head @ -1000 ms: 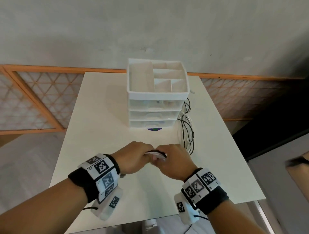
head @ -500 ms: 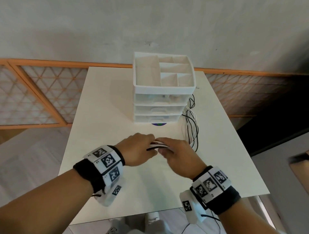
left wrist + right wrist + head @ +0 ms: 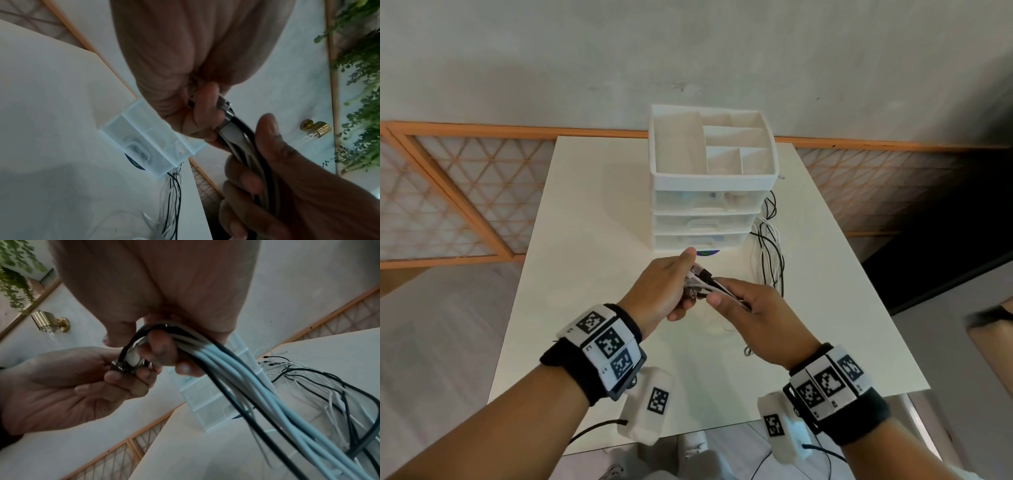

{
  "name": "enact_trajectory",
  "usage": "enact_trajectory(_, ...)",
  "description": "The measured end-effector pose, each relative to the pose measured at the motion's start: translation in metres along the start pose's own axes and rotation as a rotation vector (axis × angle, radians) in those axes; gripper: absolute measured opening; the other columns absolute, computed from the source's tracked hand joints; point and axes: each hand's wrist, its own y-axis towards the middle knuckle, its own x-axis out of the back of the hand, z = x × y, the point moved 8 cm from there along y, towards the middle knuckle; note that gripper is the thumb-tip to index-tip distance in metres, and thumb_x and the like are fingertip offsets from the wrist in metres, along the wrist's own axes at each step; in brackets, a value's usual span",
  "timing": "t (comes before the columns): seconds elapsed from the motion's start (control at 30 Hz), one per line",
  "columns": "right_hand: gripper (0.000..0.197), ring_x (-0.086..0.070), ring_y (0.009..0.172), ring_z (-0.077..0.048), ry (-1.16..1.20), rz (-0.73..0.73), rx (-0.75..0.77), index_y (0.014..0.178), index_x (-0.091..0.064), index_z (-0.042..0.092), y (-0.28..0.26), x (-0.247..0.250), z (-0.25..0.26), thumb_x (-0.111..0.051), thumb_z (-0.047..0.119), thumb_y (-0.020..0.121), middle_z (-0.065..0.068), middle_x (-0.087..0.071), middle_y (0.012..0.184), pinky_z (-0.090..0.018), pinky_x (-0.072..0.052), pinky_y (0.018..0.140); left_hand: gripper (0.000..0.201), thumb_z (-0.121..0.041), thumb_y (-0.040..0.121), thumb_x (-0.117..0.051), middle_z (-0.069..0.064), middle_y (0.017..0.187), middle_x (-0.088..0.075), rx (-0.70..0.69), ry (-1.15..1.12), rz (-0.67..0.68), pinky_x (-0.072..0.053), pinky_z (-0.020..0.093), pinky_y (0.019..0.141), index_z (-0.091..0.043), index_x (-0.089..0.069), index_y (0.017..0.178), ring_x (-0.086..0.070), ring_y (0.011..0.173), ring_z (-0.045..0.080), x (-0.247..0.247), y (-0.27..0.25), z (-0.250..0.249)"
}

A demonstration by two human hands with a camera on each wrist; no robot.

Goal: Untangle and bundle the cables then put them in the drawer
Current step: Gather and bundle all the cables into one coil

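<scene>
Both hands hold a bunch of white and black cables (image 3: 703, 284) above the table, in front of the white drawer unit (image 3: 710, 209). My left hand (image 3: 681, 284) pinches the plug ends (image 3: 125, 365) of the cables. My right hand (image 3: 736, 294) curls round the same bunch (image 3: 205, 360) just behind the plugs. The rest of the cables (image 3: 768, 253) trails over the table to the right of the drawer unit, still loosely tangled (image 3: 320, 386). All three drawers look pushed in; the bottom one's handle (image 3: 137, 151) shows in the left wrist view.
The white table (image 3: 592, 274) stands against a grey wall with an orange lattice panel (image 3: 458, 192) behind it. A divided open tray (image 3: 709, 147) tops the drawer unit. A blue-green disc (image 3: 707, 253) peeks out under the unit. The table's right edge is near the loose cables.
Both hands have lifted the cable ends off the table and moved toward the drawer unit. The plugs now stick out between the two hands.
</scene>
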Motion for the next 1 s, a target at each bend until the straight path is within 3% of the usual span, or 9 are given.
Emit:
enact_trajectory(0.1,0.022,-0.039,0.051,-0.003,0.199,-0.055,-0.036,0.117,-0.073,0.021,0.003,0.004,-0.001,-0.063,0.021,0.098,0.013,-0.051,0.060,-0.017,-0.034,0.051,0.051,-0.039,0.104,-0.042,0.009,0.064,-0.057,-0.005,-0.051,0.008,-0.026,0.019,0.036,0.006,-0.065,0.098,-0.045,0.047,0.016,-0.005,-0.002,-0.003)
enact_trajectory(0.23,0.036,-0.041,0.054,-0.015,0.431,-0.058,-0.063,0.120,-0.071,0.013,0.006,0.003,-0.002,-0.060,0.010,0.087,-0.006,-0.064,0.071,-0.023,-0.031,0.049,0.051,-0.039,0.105,-0.041,0.018,0.069,-0.062,-0.047,-0.093,0.009,-0.032,0.022,0.039,0.005,-0.065,0.096,-0.049,0.049,0.021,-0.007,-0.004,-0.007)
enact_trajectory(0.37,0.029,-0.053,0.049,-0.002,0.411,-0.032,-0.062,0.118,-0.066,0.000,0.007,0.001,0.002,-0.059,-0.010,0.092,-0.007,-0.066,0.069,-0.011,-0.038,0.049,0.048,-0.038,0.105,-0.040,0.019,0.071,-0.070,-0.045,-0.110,0.038,-0.046,0.028,0.044,0.000,-0.067,0.092,-0.062,0.055,0.027,-0.009,-0.008,-0.009)
enact_trajectory(0.57,0.025,-0.053,0.041,-0.001,0.316,0.001,-0.174,0.099,-0.054,0.005,0.012,0.002,0.001,-0.073,-0.003,0.085,-0.009,-0.070,0.071,-0.009,-0.037,0.044,0.051,-0.039,0.105,-0.040,0.024,0.077,-0.072,-0.029,-0.063,0.050,-0.052,0.030,0.049,0.004,-0.067,0.098,-0.066,0.057,0.027,-0.006,-0.008,-0.006)
enact_trajectory(0.7,0.033,-0.051,0.043,-0.004,0.265,0.095,-0.191,0.101,-0.050,0.003,0.011,-0.011,0.008,-0.077,0.001,0.083,-0.005,-0.075,0.075,-0.018,-0.037,0.042,0.051,-0.038,0.105,-0.041,0.020,0.075,-0.071,0.018,-0.033,0.009,-0.047,0.031,0.049,0.002,-0.069,0.093,-0.060,0.054,0.024,-0.002,-0.005,0.001)
enact_trajectory(0.83,0.034,-0.065,0.055,-0.007,0.153,0.023,-0.192,0.096,-0.054,0.011,0.017,-0.010,0.005,-0.083,0.011,0.079,-0.006,-0.076,0.079,-0.017,-0.047,0.050,0.054,-0.038,0.105,-0.039,0.016,0.075,-0.070,0.037,-0.025,0.067,-0.048,0.031,0.050,0.005,-0.070,0.095,-0.058,0.058,0.024,-0.008,-0.006,0.006)
enact_trajectory(0.93,0.035,-0.072,0.066,-0.012,0.027,0.014,-0.176,0.090,-0.055,0.020,0.020,-0.010,0.003,-0.086,0.025,0.075,-0.003,-0.076,0.081,-0.027,-0.054,0.059,0.066,-0.054,0.102,-0.037,0.014,0.075,-0.070,0.056,-0.047,0.141,-0.050,0.030,0.052,0.000,-0.074,0.094,-0.059,0.063,0.024,-0.013,-0.011,0.009)
enact_trajectory(1.0,0.033,-0.071,0.071,-0.008,-0.026,0.008,-0.161,0.092,-0.056,0.021,0.022,-0.009,0.004,-0.084,0.029,0.077,0.002,-0.076,0.082,-0.029,-0.055,0.063,0.076,-0.074,0.086,-0.047,0.011,0.076,-0.072,0.031,0.006,0.146,-0.049,0.030,0.054,-0.004,-0.075,0.093,-0.058,0.062,0.022,-0.014,-0.012,0.008)
